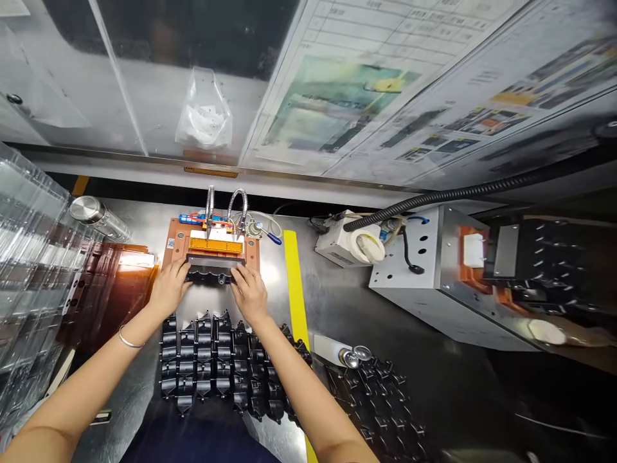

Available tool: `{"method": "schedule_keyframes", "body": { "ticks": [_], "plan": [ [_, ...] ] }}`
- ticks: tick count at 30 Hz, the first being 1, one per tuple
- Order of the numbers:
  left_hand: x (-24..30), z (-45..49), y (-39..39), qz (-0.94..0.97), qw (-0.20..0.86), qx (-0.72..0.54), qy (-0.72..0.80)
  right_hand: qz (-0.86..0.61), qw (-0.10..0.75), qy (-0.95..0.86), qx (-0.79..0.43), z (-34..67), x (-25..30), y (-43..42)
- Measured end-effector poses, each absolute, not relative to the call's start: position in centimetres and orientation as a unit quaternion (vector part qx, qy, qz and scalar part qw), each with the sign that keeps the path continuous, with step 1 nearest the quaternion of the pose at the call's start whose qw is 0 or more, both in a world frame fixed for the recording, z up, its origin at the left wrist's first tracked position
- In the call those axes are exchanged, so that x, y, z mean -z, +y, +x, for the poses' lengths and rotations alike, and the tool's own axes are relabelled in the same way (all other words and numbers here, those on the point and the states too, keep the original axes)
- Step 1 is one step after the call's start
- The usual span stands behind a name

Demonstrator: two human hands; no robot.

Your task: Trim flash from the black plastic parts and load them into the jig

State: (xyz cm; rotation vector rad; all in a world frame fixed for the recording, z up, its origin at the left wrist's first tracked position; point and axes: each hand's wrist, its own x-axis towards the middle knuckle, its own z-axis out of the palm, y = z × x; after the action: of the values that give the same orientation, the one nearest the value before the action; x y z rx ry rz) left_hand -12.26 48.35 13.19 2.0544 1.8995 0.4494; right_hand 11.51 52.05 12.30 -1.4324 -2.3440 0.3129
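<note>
A long black plastic part [212,265] with a smooth grey strip along its top lies across the front of a brown fixture plate [173,233]. My left hand [169,286] grips its left end, fingers on top and thumb near the front edge. At the other end, my right hand [250,292] holds the part the same way. Just behind it sits an orange perforated bar [216,245], with two bent metal hoses [238,202] rising at the back of the fixture. Closer to my body, several rows of black plastic parts [222,360] lie on the metal bench.
Stacked clear trays [33,283] and a steel flask [99,217] stand on the left. Yellow tape [295,289] runs along the bench right of the fixture. Farther right are a white device [349,241], a grey metal box [424,270] and more black parts [380,402].
</note>
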Motion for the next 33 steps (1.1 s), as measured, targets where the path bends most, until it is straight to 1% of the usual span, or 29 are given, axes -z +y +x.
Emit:
{"method": "schedule_keyframes", "body": {
  "ticks": [4, 9, 11, 12, 13, 15, 17, 18, 19, 23, 27, 33],
  "plan": [
    [-12.9, -11.3, 50.1, 0.728, 0.095, -0.129, 0.667, -0.523, 0.178, -0.827, -0.103, 11.2, -11.0, 52.5],
    [-10.9, -10.7, 53.5, 0.771, 0.098, -0.150, 0.611, -0.525, 0.173, -0.823, -0.133, 12.5, -11.7, 56.3],
    [-10.0, -10.2, 53.9, 0.786, 0.104, -0.145, 0.592, -0.574, 0.162, -0.797, -0.101, 13.6, -12.5, 58.8],
    [-9.8, -9.8, 53.9, 0.788, 0.103, -0.135, 0.592, -0.607, 0.141, -0.779, -0.074, 14.2, -12.9, 60.0],
    [-9.6, -9.5, 53.8, 0.788, 0.099, -0.121, 0.596, -0.639, 0.103, -0.761, -0.048, 14.8, -13.3, 61.2],
    [-9.5, -8.8, 53.5, 0.787, 0.089, -0.092, 0.604, -0.676, -0.032, -0.736, -0.020, 15.8, -14.2, 63.3],
    [-9.6, -8.4, 53.3, 0.789, 0.077, -0.070, 0.605, -0.669, -0.164, -0.725, -0.020, 16.3, -15.0, 64.9],
    [-9.6, -8.3, 53.3, 0.792, 0.071, -0.062, 0.603, -0.657, -0.206, -0.725, -0.022, 16.5, -15.4, 65.7],
    [-9.6, -8.2, 53.3, 0.796, 0.066, -0.055, 0.600, -0.646, -0.230, -0.728, -0.022, 16.6, -15.7, 66.4],
    [-9.2, -8.6, 53.5, 0.805, 0.058, -0.055, 0.587, -0.622, -0.250, -0.742, -0.009, 16.5, -16.8, 69.9],
    [-8.8, -9.0, 53.5, 0.807, 0.053, -0.067, 0.584, -0.612, -0.246, -0.752, 0.001, 16.1, -16.8, 73.0],
    [-9.0, -9.2, 53.5, 0.798, 0.047, -0.068, 0.597, -0.617, -0.221, -0.755, -0.003, 16.5, -16.1, 73.0]
  ]
}}
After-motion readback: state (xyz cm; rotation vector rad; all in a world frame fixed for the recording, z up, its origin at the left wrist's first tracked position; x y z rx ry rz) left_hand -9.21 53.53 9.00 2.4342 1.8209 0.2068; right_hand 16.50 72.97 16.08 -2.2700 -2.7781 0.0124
